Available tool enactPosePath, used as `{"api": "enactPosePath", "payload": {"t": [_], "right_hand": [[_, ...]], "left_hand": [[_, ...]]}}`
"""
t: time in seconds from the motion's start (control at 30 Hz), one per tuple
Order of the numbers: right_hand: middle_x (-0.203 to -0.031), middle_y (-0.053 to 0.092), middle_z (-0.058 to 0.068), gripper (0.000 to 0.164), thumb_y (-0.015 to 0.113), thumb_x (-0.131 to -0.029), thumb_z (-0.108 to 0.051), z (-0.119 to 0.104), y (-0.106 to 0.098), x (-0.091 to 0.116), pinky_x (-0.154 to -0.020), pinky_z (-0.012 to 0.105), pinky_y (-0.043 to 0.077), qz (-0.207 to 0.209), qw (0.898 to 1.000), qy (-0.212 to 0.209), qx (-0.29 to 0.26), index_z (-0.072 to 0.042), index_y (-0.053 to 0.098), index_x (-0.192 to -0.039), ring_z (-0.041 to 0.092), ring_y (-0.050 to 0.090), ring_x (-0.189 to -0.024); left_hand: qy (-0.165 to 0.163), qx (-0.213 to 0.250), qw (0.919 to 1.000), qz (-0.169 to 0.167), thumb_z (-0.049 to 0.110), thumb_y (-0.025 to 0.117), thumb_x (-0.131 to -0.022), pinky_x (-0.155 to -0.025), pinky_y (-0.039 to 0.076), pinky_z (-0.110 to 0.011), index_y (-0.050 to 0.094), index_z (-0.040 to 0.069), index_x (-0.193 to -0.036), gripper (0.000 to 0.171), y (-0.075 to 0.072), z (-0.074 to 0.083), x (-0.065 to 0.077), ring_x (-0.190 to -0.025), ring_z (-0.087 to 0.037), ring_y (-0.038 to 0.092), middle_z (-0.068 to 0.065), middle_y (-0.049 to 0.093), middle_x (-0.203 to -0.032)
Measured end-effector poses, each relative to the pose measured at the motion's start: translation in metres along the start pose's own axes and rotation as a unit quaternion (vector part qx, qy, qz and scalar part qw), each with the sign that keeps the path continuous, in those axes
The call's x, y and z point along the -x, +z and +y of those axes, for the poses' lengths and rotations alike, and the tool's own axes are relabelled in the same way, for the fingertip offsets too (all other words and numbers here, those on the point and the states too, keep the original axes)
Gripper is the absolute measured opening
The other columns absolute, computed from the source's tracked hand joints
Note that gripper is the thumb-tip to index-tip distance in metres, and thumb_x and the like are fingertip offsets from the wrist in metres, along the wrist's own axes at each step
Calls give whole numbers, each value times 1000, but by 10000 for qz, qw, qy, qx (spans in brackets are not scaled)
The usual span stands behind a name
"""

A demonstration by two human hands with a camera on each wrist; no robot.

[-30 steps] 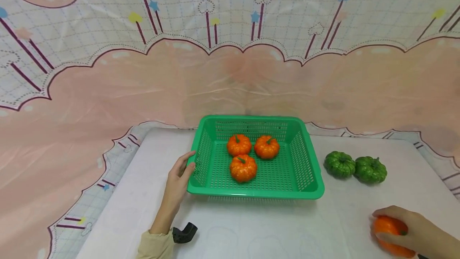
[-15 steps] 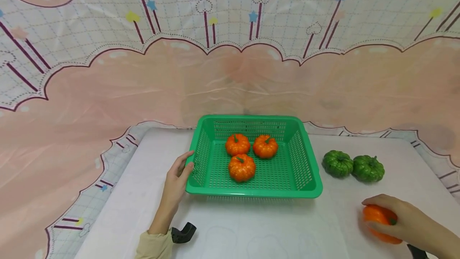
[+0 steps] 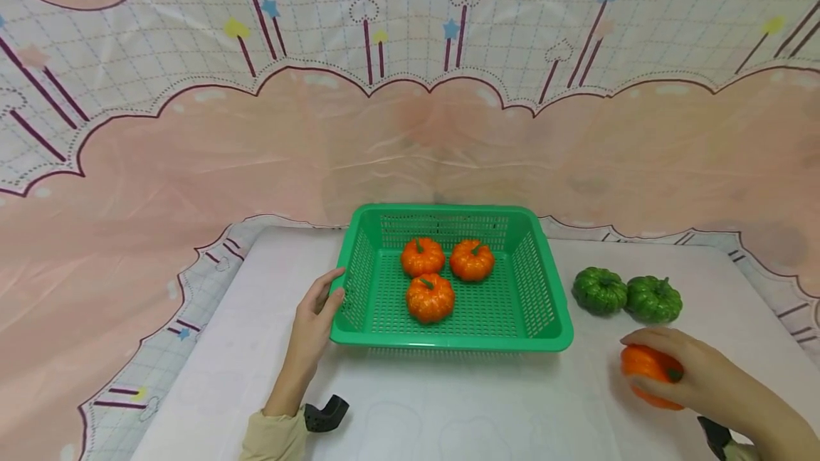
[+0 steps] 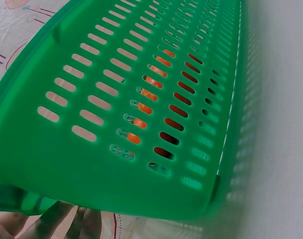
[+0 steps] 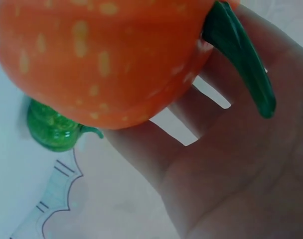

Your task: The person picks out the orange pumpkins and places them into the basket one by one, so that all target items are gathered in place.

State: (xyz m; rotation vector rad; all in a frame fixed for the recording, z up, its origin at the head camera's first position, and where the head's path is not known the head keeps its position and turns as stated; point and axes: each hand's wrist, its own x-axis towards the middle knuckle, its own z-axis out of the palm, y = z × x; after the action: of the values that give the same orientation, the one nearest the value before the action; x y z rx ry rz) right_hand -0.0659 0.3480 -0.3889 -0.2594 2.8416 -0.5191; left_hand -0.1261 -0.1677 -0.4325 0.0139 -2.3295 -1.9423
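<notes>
My right hand (image 3: 695, 372) grips an orange mini pumpkin (image 3: 648, 363) at the right of the table, thumb on the near side and fingers over the far side. In the right wrist view the pumpkin's yellow flecks show, and its green stem (image 5: 243, 64) points toward the palm. At the left end of the green plastic basket (image 3: 448, 342), my left hand (image 3: 312, 322) holds the rim. The left wrist view shows the slotted wall (image 4: 91, 169) with fingers (image 4: 86, 221) at its rim. Inside the basket sit three orange pumpkins (image 3: 430, 299).
Two green pumpkins (image 3: 600, 292) stand side by side to the right of the basket, beyond my right hand. A black device (image 3: 327, 415) juts from the left wrist. Behind the white table (image 3: 487, 404) hangs a patterned pink cloth (image 3: 275, 155).
My right hand has carried the orange pumpkin left and away from me, closer to the basket and the green pumpkins. The left hand stays at the basket's rim.
</notes>
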Motion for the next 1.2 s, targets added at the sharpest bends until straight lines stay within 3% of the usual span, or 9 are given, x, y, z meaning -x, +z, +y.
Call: {"api": "enactPosePath", "payload": {"t": [0.17, 0.37, 0.63, 0.8, 0.97, 1.2], "right_hand": [[-116, 63, 11, 53, 86, -75, -41, -8, -3, 0, -70, 36, 55, 459, 9983, -326, 158, -16, 67, -118, 22, 57, -92], [-117, 63, 9, 52, 85, -76, -43, -21, -10, 0, -66, 27, 52, 730, 9955, -590, 130, -18, 67, -118, 20, 57, -92], [-114, 61, 1, 44, 85, -78, -40, -35, -22, -4, -65, 24, 52, 1217, 9862, -1120, 77, -26, 66, -116, 16, 55, -91], [-116, 61, 0, 44, 86, -76, -37, -43, -27, -5, -67, 24, 53, 1521, 9791, -1335, 177, -28, 67, -115, 13, 55, -92], [-119, 60, 1, 43, 85, -79, -37, -53, -34, -9, -72, 26, 54, 1499, 9779, -1426, 298, -27, 67, -116, 17, 57, -97], [-121, 61, 2, 46, 85, -78, -36, -62, -41, -14, -80, 38, 55, 1619, 9713, -1645, 571, -23, 68, -118, 22, 59, -103]], "left_hand": [[24, 27, 10000, -47, 26, 51, -105, -114, 32, -46, 47, 15, -146, 42, 0, 0, 0, -144, -23, 36, -9, 41, -155], [76, 82, 9999, -102, 26, 51, -106, -114, 31, -47, 46, 14, -146, 42, -1, 1, 0, -145, -24, 35, -11, 40, -155], [35, 34, 9999, -107, 28, 50, -105, -111, 36, -33, 47, 15, -146, 43, 0, 2, -1, -145, -23, 35, -10, 40, -156], [37, 0, 10000, -89, 28, 50, -105, -112, 35, -37, 46, 15, -147, 43, 1, 1, -1, -145, -23, 35, -9, 40, -156], [32, 28, 10000, -71, 27, 50, -106, -113, 33, -44, 46, 15, -146, 43, 0, 1, 0, -145, -24, 36, -10, 40, -156], [5, -2, 10000, -67, 28, 50, -106, -107, 38, -25, 47, 15, -146, 43, 0, 1, 0, -144, -24, 37, -10, 40, -156]]}}
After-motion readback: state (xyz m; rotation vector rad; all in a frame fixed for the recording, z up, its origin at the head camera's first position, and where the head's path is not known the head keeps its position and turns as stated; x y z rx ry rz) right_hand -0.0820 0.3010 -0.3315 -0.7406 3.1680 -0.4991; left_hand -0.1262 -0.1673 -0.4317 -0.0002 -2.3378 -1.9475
